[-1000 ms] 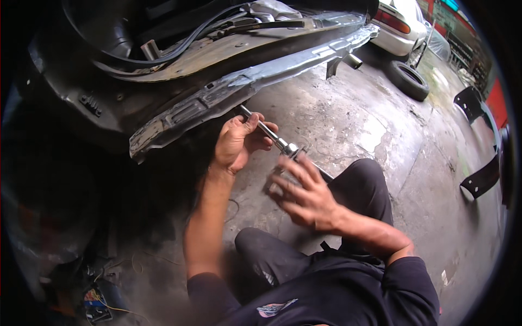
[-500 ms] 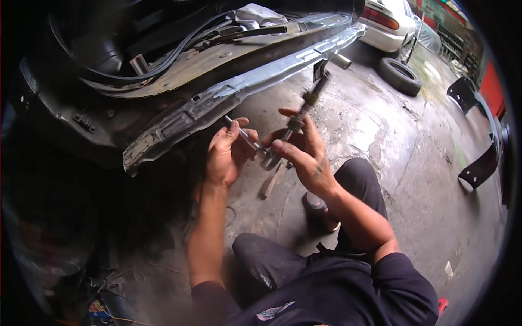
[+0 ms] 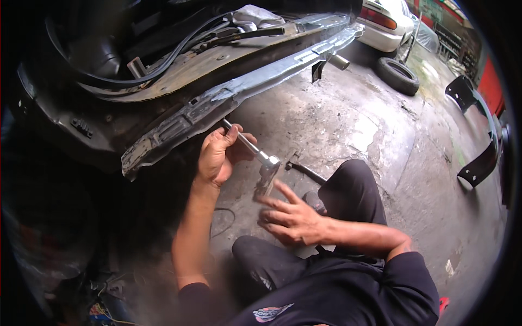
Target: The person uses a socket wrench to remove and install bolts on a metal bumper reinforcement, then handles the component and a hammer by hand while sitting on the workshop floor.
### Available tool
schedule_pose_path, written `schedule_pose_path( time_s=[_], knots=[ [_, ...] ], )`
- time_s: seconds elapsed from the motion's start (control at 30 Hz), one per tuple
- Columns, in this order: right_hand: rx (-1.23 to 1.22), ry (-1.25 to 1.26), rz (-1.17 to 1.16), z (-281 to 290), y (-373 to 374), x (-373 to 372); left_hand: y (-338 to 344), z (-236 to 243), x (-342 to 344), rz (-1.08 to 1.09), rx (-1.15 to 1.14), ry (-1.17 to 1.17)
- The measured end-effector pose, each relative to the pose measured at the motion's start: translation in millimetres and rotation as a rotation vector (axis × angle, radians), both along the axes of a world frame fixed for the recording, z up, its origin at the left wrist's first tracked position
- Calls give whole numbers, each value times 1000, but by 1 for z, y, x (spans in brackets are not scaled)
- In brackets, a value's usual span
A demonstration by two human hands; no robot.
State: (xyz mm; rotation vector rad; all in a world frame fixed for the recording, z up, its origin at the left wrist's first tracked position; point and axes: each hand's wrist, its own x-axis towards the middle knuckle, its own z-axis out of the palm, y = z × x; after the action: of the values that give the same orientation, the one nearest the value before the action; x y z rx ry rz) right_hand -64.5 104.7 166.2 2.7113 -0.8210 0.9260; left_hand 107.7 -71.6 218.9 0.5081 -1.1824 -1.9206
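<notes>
My left hand [image 3: 215,157] is closed around a chrome extension bar [image 3: 248,143], thumb and fingers about it just under the car's bare metal rear panel [image 3: 209,104]. The bar's far end goes out of sight beneath the panel edge. On its near end sits a ratchet wrench [image 3: 270,162], whose blurred handle points down toward me. My right hand [image 3: 293,220] is at the end of that handle, fingers stretched and apart, their tips beside or touching it; blur hides which. Behind the ratchet, a dark-handled tool [image 3: 309,173] lies on the concrete.
A loose tyre [image 3: 398,76] lies on the floor behind a white car [image 3: 385,27]. At the right stands a curved dark bumper piece [image 3: 481,163]. Cables [image 3: 111,282] lie in shadow at lower left. A grey cloth [image 3: 255,17] rests on the car body above the panel.
The ratchet handle has swung from pointing up and right to pointing down toward me. My right hand has moved down and its fingers have spread. My left hand stays on the bar.
</notes>
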Motion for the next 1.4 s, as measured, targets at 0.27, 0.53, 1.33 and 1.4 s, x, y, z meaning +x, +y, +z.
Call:
schedule_pose_path(
  time_s=[0.27, 0.53, 1.33, 1.4],
  knots=[
    [1630, -1738, 523, -1, -18, 15, 0, -29, -20, -85, 56, 376],
    [816, -1440, 25, 58, -44, 6, 13, -24, -19, -31, 18, 325],
    [1550, -1891, 443, -9, -42, 15, 7, -32, -19, 139, -22, 150],
    [1332, -1964, 448, 4, -43, 14, 9, -35, -20, 94, -29, 195]
  ],
)
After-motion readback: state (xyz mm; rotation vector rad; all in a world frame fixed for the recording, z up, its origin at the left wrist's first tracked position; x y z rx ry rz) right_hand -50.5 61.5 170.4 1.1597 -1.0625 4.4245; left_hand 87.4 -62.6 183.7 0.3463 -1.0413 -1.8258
